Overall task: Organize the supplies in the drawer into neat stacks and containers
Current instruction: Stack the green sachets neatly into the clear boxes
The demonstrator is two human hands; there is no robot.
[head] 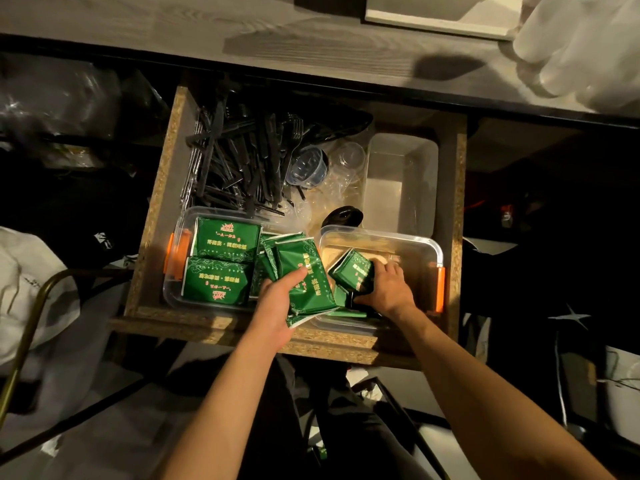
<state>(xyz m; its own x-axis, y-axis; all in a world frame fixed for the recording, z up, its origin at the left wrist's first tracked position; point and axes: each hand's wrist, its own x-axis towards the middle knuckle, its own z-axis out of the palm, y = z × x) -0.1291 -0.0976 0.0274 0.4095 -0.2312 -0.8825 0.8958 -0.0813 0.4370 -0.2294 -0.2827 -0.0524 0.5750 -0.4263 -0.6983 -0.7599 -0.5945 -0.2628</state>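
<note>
The left hand [277, 299] grips a stack of green packets [306, 282] over the near part of the open drawer [152, 216]. Just at its 3 o'clock, the right hand [388, 285] holds a few more green packets [353, 271] inside a clear box with an orange clip [440, 289]. At 9 o'clock another clear box [175, 254] holds flat green packets. Farther, at 12 o'clock, lie black plastic forks and knives [239, 161], small clear cups [348, 157] and a bare clear tub [401, 181].

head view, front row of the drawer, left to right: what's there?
Left orange latch → flat green packets in the left clear tub → left hand gripping a packet stack → right hand gripping packets → right orange latch.
</note>
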